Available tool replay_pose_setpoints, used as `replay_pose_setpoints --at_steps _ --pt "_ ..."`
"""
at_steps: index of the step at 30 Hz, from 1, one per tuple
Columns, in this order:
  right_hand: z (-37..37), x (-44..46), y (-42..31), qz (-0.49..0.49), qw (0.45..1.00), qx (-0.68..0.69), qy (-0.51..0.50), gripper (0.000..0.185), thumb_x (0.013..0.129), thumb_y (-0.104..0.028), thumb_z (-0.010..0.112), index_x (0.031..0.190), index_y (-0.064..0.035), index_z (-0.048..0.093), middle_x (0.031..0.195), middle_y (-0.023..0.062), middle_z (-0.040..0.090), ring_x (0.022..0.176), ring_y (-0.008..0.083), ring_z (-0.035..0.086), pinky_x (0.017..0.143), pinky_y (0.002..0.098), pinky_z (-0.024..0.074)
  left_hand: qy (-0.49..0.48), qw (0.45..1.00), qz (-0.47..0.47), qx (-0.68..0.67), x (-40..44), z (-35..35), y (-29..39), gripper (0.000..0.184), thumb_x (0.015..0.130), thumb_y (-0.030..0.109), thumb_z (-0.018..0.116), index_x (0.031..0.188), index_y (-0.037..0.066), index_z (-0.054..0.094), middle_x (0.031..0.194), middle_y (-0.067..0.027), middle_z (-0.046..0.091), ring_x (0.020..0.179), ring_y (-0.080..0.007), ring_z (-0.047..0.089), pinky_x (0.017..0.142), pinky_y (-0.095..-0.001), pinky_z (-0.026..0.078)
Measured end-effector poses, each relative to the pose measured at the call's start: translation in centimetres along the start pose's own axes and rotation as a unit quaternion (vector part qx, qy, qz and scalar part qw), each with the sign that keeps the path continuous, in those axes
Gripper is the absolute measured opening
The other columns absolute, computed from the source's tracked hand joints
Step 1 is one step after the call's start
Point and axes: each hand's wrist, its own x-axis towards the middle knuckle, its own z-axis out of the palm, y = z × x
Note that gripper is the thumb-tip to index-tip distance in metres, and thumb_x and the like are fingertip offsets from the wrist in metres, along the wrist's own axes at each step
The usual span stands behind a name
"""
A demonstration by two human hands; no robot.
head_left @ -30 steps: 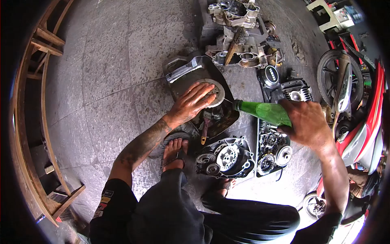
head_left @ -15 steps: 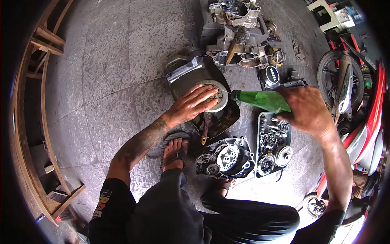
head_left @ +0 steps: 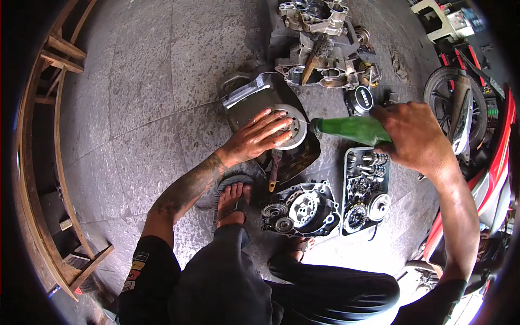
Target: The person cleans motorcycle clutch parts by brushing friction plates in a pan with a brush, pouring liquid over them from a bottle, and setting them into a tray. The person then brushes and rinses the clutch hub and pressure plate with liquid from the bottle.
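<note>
My left hand [head_left: 252,138] lies over a round metal drum [head_left: 296,129] with small holes in its face, fingers stretched across it and its thumb hard to make out. The drum is above a dark plastic pan [head_left: 246,111]. In my right hand [head_left: 414,138] is a green glass bottle [head_left: 352,130], held by its base and lying nearly level. Its dark mouth points at the drum's right edge, where a thin line of fluid seems to show. Below the drum, a paintbrush [head_left: 274,172] leans on the pan's lower rim.
An open engine case [head_left: 303,210] with gears is near my feet, beside a tray [head_left: 344,187] of gears and shafts. Other engine cases [head_left: 314,59] and a Yamaha cover [head_left: 362,100] lie farther off. A red motorcycle [head_left: 501,141] stands right, a wooden bench frame [head_left: 32,135] left.
The bottle and my right hand have shifted slightly right, and the right forearm has swung outward. My left hand and the drum have barely moved.
</note>
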Motion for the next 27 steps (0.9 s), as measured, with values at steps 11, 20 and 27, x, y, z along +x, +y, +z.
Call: replay_pose_setpoints --at_steps 11,20,27 --pt "-1.1 -0.4 -1.5 -0.028 0.998 0.041 -0.032 0.047 0.07 -0.026 0.079 0.109 -0.0065 0.061 0.08 0.0116 0.067 0.079 0.031 0.066 0.073 0.0429 0.0477 0.027 0.999 -0.036 0.021 0.4 0.7 -0.5 0.052 0.081 0.008 0.068 0.129 0.019 0.054 0.141 -0.0043 0.047 0.13 -0.0251 0.046 0.112 -0.0463 0.034" --pt "-1.8 0.4 -1.7 -0.063 0.997 0.036 0.028 0.035 0.075 -0.018 0.075 0.105 -0.0051 0.063 0.075 0.0096 0.068 0.072 0.0241 0.069 0.07 0.0377 0.0528 0.062 0.998 -0.006 -0.007 0.5 1.0 -0.8 0.042 0.085 0.01 0.066 0.125 0.017 0.056 0.141 -0.0059 0.048 0.131 -0.0228 0.045 0.113 -0.0458 0.034" --pt "-2.0 0.6 -1.8 -0.044 0.999 0.014 0.005 0.036 0.077 -0.023 0.074 0.107 -0.0059 0.062 0.074 0.0094 0.066 0.074 0.0231 0.067 0.074 0.0382 0.0502 0.052 0.999 0.001 0.004 0.6 0.6 -0.5 0.04 0.087 0.011 0.063 0.125 0.018 0.055 0.143 -0.007 0.044 0.133 -0.0226 0.044 0.114 -0.0483 0.031"
